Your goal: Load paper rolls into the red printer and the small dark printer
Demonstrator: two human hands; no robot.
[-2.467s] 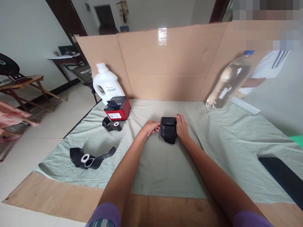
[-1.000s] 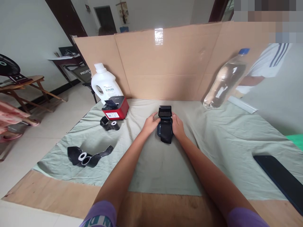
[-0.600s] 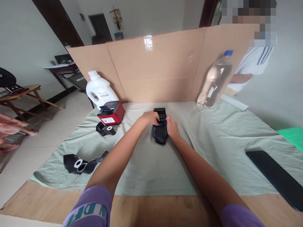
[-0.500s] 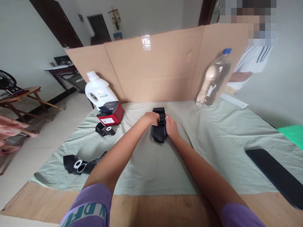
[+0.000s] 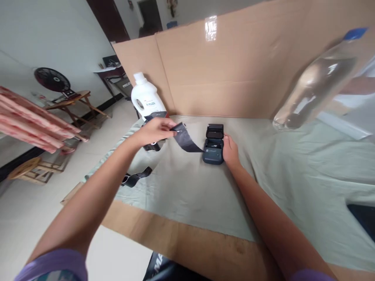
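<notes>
A small dark blue printer sits on the pale green cloth with its lid up. My right hand rests against its right side, holding it in place. My left hand is raised to the left of it and pinches the end of a black paper strip. The strip curves from my fingers down to the printer's open compartment.
A white detergent bottle and a red printer, mostly hidden behind my left hand, stand at the back left. Another black strip lies near the cloth's left edge. A clear water bottle stands right, before the cardboard screen. A dark phone lies far right.
The printer's lid has been lifted open. My left hand has left the printer and pulled a black strip out of it to the left. The view has swung leftward.
</notes>
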